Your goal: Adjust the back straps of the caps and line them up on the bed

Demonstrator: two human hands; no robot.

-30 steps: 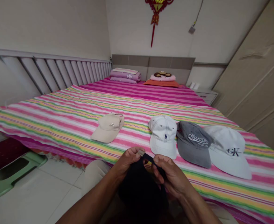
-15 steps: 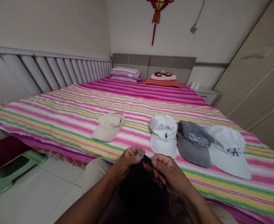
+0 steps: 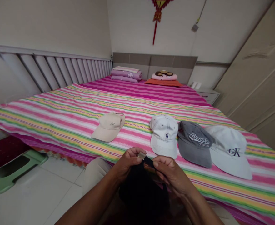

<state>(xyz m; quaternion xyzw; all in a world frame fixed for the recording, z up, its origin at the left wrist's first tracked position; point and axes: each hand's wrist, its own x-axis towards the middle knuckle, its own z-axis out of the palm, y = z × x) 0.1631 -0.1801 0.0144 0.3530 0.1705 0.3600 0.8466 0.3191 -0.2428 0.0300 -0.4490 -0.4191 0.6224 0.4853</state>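
A black cap (image 3: 143, 193) rests at my lap, its strap end raised between my hands. My left hand (image 3: 128, 162) pinches the metal buckle (image 3: 141, 155) on the strap. With closed fingers, my right hand (image 3: 169, 172) grips the strap (image 3: 149, 162) just right of the buckle. Beyond my hands on the bed lie a beige cap (image 3: 110, 125) to the left and, to the right, a white cap (image 3: 164, 134) with a small dark emblem, a grey cap (image 3: 195, 142) with white lettering and a white cap (image 3: 231, 151) marked with dark letters.
The bed (image 3: 64, 103) has a striped cover, with folded purple bedding (image 3: 125, 75) and a pink-and-orange stack (image 3: 163, 79) by the headboard (image 3: 161, 62). A green stool (image 3: 15, 172) stands on the floor at left. A white nightstand (image 3: 207, 95) is at the far right.
My right hand has shifted very slightly along the strap, its fingers curled a bit differently. The left hand stays on the buckle, and the caps on the bed have not moved.
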